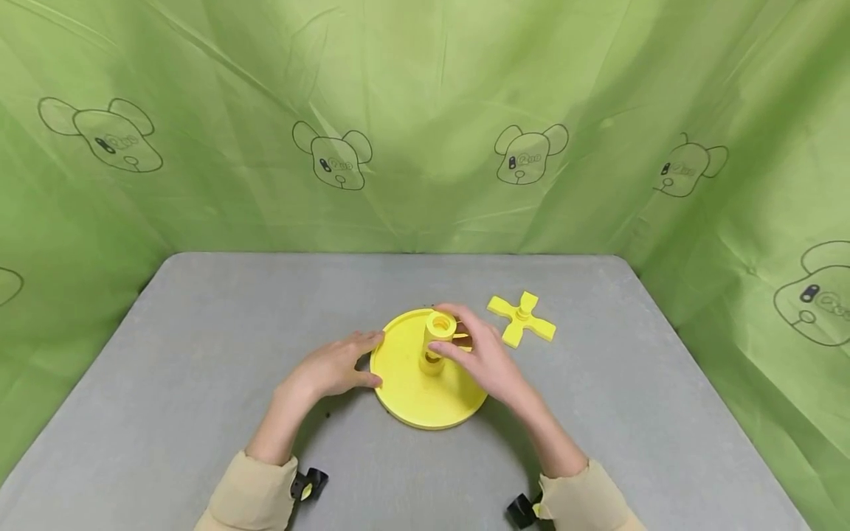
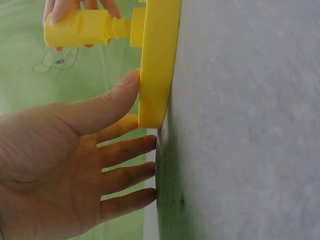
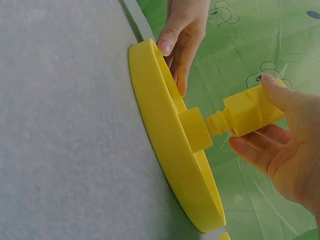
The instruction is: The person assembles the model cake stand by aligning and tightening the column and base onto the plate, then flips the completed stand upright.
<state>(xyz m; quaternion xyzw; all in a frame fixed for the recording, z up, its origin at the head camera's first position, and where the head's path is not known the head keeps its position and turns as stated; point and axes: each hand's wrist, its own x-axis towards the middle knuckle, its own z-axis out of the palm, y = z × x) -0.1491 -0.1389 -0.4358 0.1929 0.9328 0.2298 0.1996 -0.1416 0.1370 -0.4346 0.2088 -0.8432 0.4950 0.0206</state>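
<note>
Right hand (image 1: pixel 488 361) grips hollow yellow plastic-looking post (image 3: pixel 252 111) above ribbed yellow stub (image 3: pixel 216 125), centre of round yellow tray (image 1: pixel 412 402). Left hand (image 1: pixel 332 366), fingers spread, touches tray rim. Post tilting could jam it; weak bracing could spin tray.

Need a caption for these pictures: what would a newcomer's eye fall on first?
Probably the bright yellow disc on the grey table, with the right hand gripping a hollow yellow column above its middle and the left hand at its rim. Next, perhaps, the four-armed yellow piece lying beyond it to the right. Behind hangs a green curtain with animal-head outlines.
</note>
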